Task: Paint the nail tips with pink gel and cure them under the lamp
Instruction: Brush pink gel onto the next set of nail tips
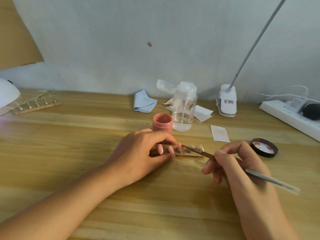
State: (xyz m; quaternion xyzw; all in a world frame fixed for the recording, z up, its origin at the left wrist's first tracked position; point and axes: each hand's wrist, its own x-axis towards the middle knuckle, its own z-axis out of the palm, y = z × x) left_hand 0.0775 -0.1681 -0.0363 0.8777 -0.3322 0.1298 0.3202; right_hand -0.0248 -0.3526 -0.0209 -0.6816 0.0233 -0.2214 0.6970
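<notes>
Brushing at centre frame now: the right hand [237,163] has its grip clamped on the brush [270,178], fingers curled round the slim silver handle, which trails off blurred toward the lower right. The bristle end points up and left and meets one of the nail tips [180,147].

The left hand [138,153] comes in from the lower left, its grip pinched on the cardboard strip [190,154] that lies flat on the bench [69,144], fingers over the top and thumb on the near edge. Five tips stand in a row along that strip. Three on the left are pink and the brush is on the third. Two toward the right end look clear.

Just behind the left hand sits the pink gel jar [162,124], open, with a clear pump bottle [184,108] touching its right side. The jar lid [264,147] lies upside down at the right, well apart from the jar, with a paper wipe [220,133] between them.

Far left edge, the white dome of the curing lamp [7,96] pokes into frame, and a second strip [37,106] of small stands lies just beside it. A blue cloth [144,103] sits crumpled at the back by the wall.
</notes>
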